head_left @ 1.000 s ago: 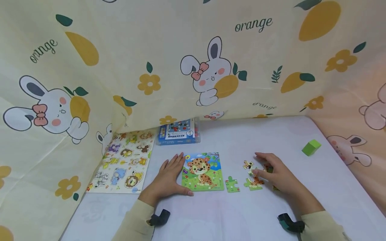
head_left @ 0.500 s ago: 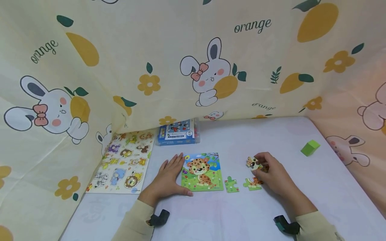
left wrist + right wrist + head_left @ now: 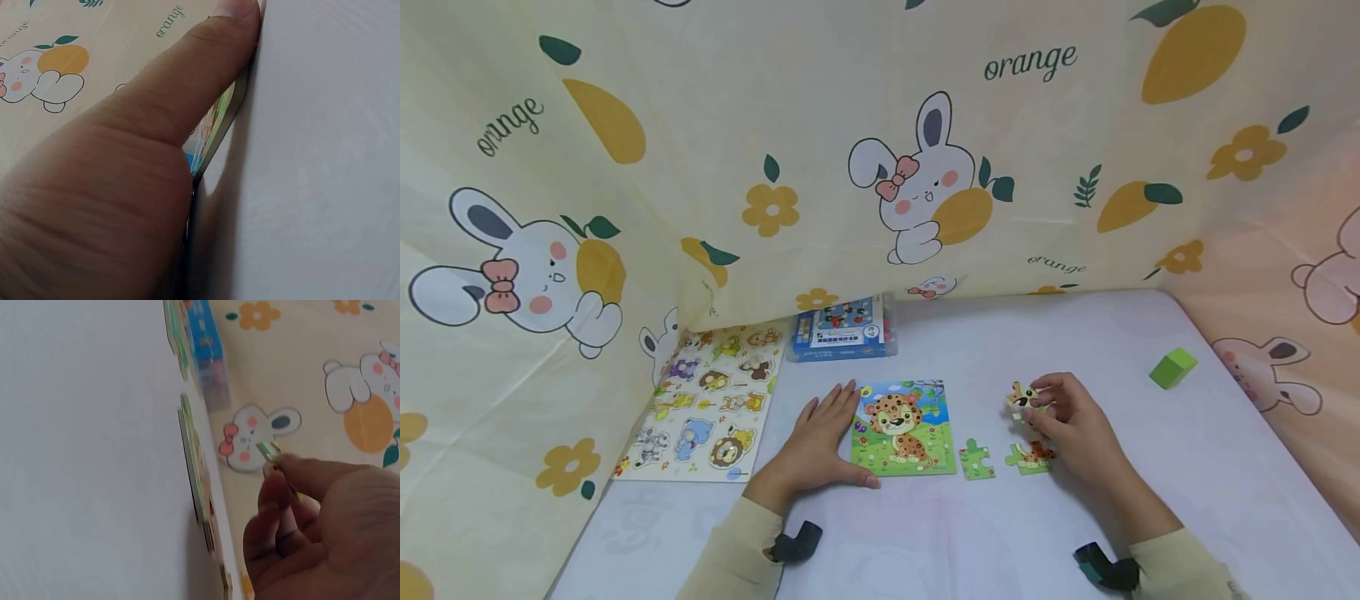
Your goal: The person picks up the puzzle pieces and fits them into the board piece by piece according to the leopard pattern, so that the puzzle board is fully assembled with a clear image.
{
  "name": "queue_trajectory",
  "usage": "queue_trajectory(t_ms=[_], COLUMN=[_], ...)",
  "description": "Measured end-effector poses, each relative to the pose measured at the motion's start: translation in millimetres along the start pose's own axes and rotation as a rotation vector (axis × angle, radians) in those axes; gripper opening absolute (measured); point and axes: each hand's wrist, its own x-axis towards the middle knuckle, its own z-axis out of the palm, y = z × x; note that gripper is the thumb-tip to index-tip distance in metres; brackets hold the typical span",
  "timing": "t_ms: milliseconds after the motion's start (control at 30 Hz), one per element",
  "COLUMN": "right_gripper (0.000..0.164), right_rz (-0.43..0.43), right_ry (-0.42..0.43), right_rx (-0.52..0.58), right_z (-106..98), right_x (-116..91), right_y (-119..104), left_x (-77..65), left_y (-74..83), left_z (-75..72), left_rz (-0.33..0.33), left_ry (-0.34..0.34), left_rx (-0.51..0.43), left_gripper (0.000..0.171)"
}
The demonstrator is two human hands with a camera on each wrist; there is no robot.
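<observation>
In the head view my left hand (image 3: 816,450) rests beside a square leopard picture puzzle (image 3: 902,429), fingers straight along its left edge and thumb at its lower left corner. Close up in the left wrist view, the thumb (image 3: 206,69) lies against the puzzle's edge. My right hand (image 3: 1078,425) pinches a small jigsaw piece (image 3: 1021,400) between thumb and fingers. Held off the table, that piece (image 3: 269,450) shows nearly edge-on in the right wrist view. Below it lies a spotted, green-edged piece (image 3: 1032,458), and a green piece (image 3: 977,460) sits nearer the puzzle.
A sheet of animal pictures (image 3: 715,408) lies to the left. Behind the puzzle is a blue plastic box (image 3: 844,329) with a printed label. A green block (image 3: 1173,367) stands at the far right. Patterned cloth (image 3: 820,167) hangs behind and along both sides.
My right hand has taken hold of a jigsaw piece and lifted it, turning it a little in the fingers. The left hand and the leopard puzzle stay where they were.
</observation>
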Motion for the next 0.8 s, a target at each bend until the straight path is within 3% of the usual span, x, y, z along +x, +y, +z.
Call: queue_trajectory(t_ms=[333, 800], right_gripper=[0.039, 0.026], right_rz=[0.030, 0.055], right_ry=[-0.066, -0.130], right_rx=[0.193, 0.224], right_z=[18.2, 53.7], right_x=[-3.3, -4.8], right_y=[-10.6, -25.1], left_x=[-0.1, -0.6], left_y=[0.1, 0.3], left_z=[1.5, 1.4], left_rz=[-0.002, -0.004], left_ry=[0.003, 0.005], left_rx=[0.011, 0.008], left_gripper=[0.147, 0.147])
